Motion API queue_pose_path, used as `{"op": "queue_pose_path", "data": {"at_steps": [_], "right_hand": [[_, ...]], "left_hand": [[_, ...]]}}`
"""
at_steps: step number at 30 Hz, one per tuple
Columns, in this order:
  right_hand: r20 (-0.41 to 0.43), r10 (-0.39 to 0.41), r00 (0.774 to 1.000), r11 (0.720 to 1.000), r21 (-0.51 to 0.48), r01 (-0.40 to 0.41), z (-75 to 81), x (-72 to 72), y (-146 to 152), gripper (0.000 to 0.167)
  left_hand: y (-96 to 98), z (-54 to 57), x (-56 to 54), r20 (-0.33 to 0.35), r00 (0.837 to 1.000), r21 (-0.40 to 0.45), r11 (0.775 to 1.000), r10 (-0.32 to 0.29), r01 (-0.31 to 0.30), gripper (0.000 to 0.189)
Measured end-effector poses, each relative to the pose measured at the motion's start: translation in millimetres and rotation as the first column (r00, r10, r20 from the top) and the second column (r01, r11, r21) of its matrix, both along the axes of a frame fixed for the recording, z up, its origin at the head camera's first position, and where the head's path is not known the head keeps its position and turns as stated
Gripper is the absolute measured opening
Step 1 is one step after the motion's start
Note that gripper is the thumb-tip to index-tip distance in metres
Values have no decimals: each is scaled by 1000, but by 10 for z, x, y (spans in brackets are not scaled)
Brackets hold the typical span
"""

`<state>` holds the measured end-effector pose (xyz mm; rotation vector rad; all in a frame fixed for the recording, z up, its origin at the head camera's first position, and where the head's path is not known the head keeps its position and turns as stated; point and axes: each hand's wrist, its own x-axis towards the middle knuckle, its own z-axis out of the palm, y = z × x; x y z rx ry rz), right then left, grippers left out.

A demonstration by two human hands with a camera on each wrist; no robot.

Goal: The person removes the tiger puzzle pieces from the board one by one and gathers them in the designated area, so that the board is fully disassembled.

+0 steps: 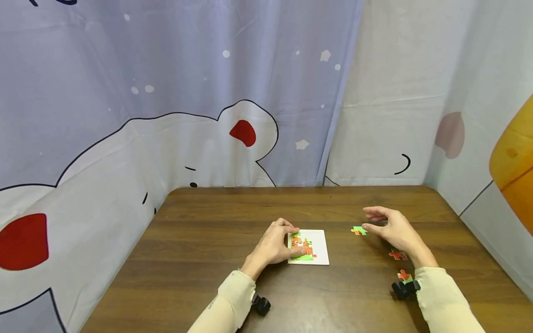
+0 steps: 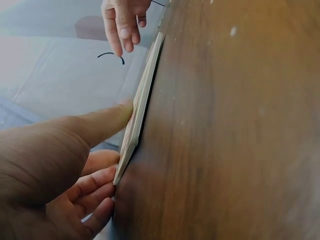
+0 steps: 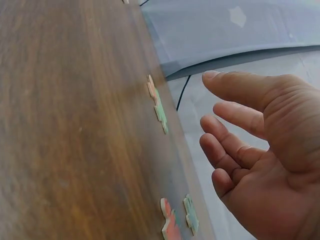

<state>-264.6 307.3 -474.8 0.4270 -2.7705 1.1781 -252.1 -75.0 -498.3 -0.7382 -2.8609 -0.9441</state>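
Note:
A square white puzzle board [image 1: 318, 247] lies on the table, its left part filled with orange and green pieces that form an animal picture. My left hand [image 1: 271, 243] holds the board at its left side; in the left wrist view the thumb lies on top of the puzzle board [image 2: 142, 102] and the fingers touch its edge. Over the table to the right hovers my right hand [image 1: 397, 230], fingers apart and holding nothing. Close to its thumb is a green and orange puzzle piece [image 1: 359, 230], which also appears flat on the table in the right wrist view.
Under the right forearm lie a red puzzle piece [image 1: 398, 255] and a red and green piece [image 1: 404, 276], partly covered by the wrist camera [image 1: 405, 289]. The brown wooden table [image 1: 200, 249] meets a printed curtain [image 1: 187, 152] behind.

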Motion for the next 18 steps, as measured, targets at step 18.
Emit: {"op": "queue_pose_path", "data": {"at_steps": [18], "right_hand": [[-8,45,999,973,-228,-46,177,58,-416,54]], "left_hand": [[-46,20,-34,-17,998,-21,998,-54,53,79]]}}
